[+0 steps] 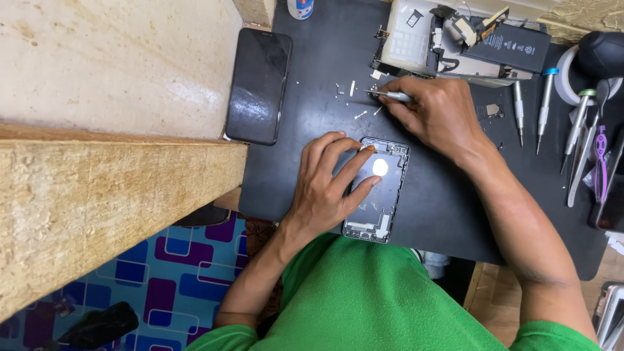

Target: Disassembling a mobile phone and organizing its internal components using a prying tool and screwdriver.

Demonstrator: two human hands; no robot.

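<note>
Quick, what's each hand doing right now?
Left hand: open, fingers resting on the empty phone shell.
Right hand: closed around a small screwdriver.

My table [448, 214] is a black mat — on it a dark phone [259, 84], an open phone shell [377, 195], loose small screws [354, 97] (scattered), and a row of screwdrivers [543, 104].
</note>
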